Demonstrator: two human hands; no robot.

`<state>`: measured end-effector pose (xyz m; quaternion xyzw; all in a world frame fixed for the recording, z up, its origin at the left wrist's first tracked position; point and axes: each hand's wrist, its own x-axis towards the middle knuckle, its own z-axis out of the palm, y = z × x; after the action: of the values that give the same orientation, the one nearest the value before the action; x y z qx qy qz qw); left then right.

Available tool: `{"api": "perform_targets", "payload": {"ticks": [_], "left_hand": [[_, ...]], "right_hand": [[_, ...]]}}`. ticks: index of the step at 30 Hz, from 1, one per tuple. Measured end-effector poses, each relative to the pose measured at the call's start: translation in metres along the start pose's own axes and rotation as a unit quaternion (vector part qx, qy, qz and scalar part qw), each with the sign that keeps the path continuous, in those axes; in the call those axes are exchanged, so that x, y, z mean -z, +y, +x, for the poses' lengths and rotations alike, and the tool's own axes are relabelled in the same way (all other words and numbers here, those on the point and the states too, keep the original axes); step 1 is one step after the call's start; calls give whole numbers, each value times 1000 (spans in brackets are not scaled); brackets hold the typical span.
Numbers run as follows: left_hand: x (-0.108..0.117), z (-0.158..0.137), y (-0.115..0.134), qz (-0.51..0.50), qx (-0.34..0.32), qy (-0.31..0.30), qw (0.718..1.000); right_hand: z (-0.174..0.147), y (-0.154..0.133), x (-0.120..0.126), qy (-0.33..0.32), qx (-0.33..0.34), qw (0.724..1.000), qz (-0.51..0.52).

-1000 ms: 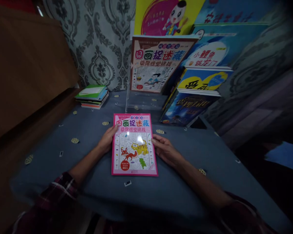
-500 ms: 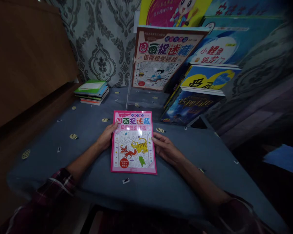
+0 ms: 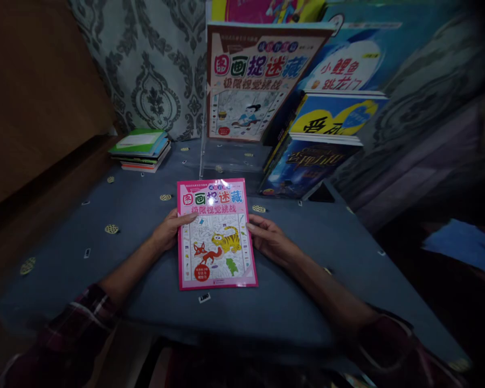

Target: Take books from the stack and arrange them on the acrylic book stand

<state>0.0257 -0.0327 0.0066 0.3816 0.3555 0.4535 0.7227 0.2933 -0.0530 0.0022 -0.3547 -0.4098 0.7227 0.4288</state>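
Note:
A pink-bordered picture book [image 3: 216,242] is in front of me, its cover facing up with a red fox and a yellow striped cat on it. My left hand [image 3: 170,229] grips its left edge, the thumb lying on the cover and the fingers behind. On the opposite edge, my right hand [image 3: 272,240] holds the book with the thumb at the border and the other fingers partly hidden. Whether the book rests on the tablecloth or is slightly raised I cannot tell.
Behind stands a clear rack [image 3: 234,156] holding a brown-bordered book [image 3: 250,86]. Right of it lean a yellow-and-blue book [image 3: 335,116], a dark blue book [image 3: 311,164] and a teal book [image 3: 372,54]. A stack of thin books [image 3: 139,151] lies back left on the grey-blue tablecloth [image 3: 137,199].
My view has shifted slightly, so the scene sits further left and the rack higher. My left thumb now reaches further over the cover. Both hands still hold the book.

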Motion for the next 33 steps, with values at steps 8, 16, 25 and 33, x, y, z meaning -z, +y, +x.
{"api": "perform_targets", "payload": {"ticks": [8, 16, 25, 33], "left_hand": [[3, -2, 2, -9, 4, 15, 1000], [0, -10, 6, -22, 33, 55, 998], [2, -11, 7, -16, 74, 81, 994], [-6, -11, 2, 71, 57, 149, 985]], "right_hand": [[1, 0, -5, -15, 0, 1000, -6], [0, 3, -7, -36, -25, 999, 13], [-2, 7, -2, -60, -25, 998, 9], [-3, 17, -2, -73, 14, 997, -27]]}}
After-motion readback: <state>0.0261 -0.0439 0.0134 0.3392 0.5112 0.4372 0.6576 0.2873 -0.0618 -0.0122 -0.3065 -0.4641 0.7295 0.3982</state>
